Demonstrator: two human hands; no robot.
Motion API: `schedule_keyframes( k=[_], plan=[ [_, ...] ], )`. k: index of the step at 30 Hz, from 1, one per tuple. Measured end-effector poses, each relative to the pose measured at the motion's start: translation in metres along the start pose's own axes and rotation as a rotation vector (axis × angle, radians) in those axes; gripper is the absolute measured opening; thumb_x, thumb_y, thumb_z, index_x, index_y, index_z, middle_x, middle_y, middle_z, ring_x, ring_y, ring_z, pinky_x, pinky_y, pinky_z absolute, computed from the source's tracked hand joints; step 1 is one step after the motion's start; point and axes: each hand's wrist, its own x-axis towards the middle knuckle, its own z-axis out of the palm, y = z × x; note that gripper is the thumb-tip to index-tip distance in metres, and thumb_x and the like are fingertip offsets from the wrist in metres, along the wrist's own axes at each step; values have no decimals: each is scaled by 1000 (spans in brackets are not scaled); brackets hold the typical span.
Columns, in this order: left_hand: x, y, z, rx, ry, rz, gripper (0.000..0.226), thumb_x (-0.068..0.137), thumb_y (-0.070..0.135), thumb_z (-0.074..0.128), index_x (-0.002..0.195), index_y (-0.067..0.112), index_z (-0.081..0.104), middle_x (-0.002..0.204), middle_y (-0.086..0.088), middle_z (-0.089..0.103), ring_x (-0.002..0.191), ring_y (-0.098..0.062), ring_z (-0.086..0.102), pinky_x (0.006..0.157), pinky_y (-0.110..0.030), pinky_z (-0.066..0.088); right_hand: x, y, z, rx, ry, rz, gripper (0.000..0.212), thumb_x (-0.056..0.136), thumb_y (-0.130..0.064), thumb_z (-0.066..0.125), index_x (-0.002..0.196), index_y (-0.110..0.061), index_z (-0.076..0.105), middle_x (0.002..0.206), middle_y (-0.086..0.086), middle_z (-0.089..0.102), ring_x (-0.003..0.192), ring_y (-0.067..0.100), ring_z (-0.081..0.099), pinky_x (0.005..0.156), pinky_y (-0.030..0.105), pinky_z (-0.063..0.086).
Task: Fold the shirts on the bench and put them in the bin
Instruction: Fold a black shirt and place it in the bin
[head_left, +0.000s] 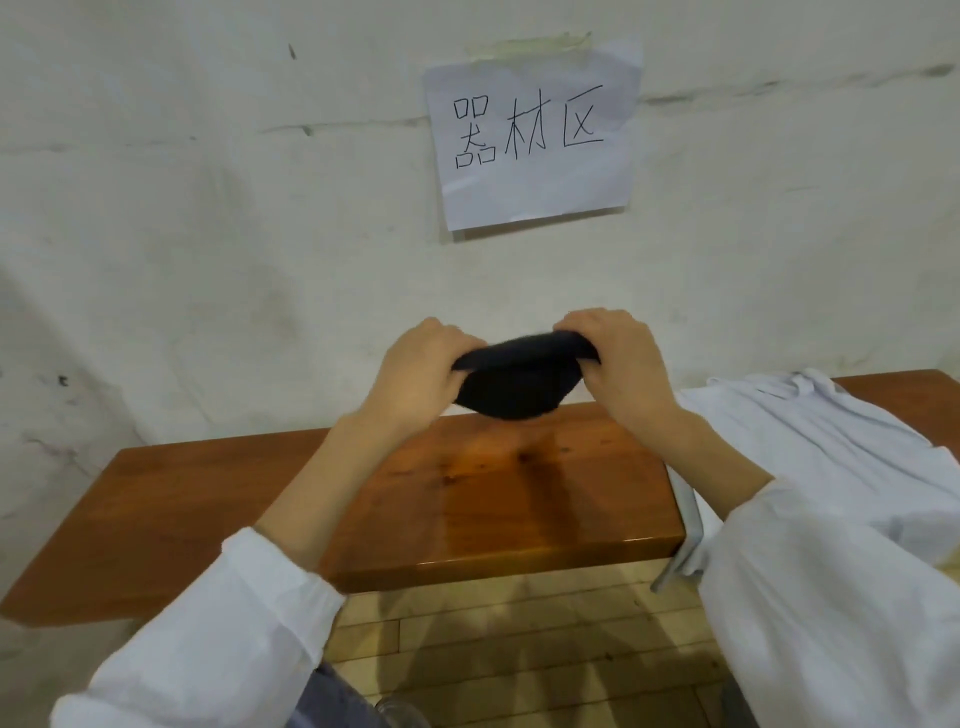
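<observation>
A dark navy shirt (519, 382), bunched into a compact bundle, hangs in the air above the far edge of the brown wooden bench (208, 509). My left hand (421, 371) grips its left end and my right hand (618, 358) grips its right end, both with fingers curled over the cloth. A white shirt (831, 441) lies spread and rumpled on the right part of the bench, draping over the front edge. No bin shows in this view.
A white plastered wall (208, 208) stands right behind the bench, with a paper sign (535, 135) taped to it. Light wooden floor (493, 639) lies below the bench's front edge. My white sleeves (208, 639) fill the lower corners.
</observation>
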Motion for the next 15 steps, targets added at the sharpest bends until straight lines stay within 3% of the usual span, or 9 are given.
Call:
schedule_keyframes(
  k=[3,6,8,10,12,15],
  plan=[
    [-45,4,47,103,-164,56,43,85,1,56,125,16,59,112,-5,56,101,-22,52,84,-31,44,-52,11,26,-66,-213,83,33,85,-10,62,115,-22,61,118,3,51,106,23,50,93,32,41],
    [-100,15,92,147,-524,119,56,86,-5,50,138,14,44,125,-7,44,105,-21,49,83,-30,47,-114,23,58,-178,-566,32,37,88,-12,54,122,-28,54,122,-2,45,115,16,43,98,28,33],
    [-123,21,111,160,-684,103,70,83,-10,48,146,14,29,136,-9,35,112,-24,47,84,-33,48,-142,27,69,-151,-662,35,42,88,-10,51,127,-27,49,123,-4,45,115,16,43,94,24,29],
    [-136,22,120,142,-702,64,76,83,-10,50,148,17,21,138,-7,31,114,-22,45,81,-31,45,-156,30,72,-127,-679,54,46,86,-11,53,128,-28,44,122,-7,44,114,14,43,92,22,29],
    [-140,20,124,62,-698,51,68,88,6,53,147,22,22,132,-2,35,110,-18,47,77,-28,43,-159,34,71,-109,-715,56,50,83,-14,55,128,-31,42,120,-11,43,113,11,42,96,23,29],
    [-133,12,122,-156,-669,-53,52,91,52,49,137,29,41,109,11,46,90,-5,51,71,-21,43,-148,44,69,-14,-732,66,40,83,-21,55,121,-33,52,109,-15,44,103,5,41,93,24,32]
  ],
)
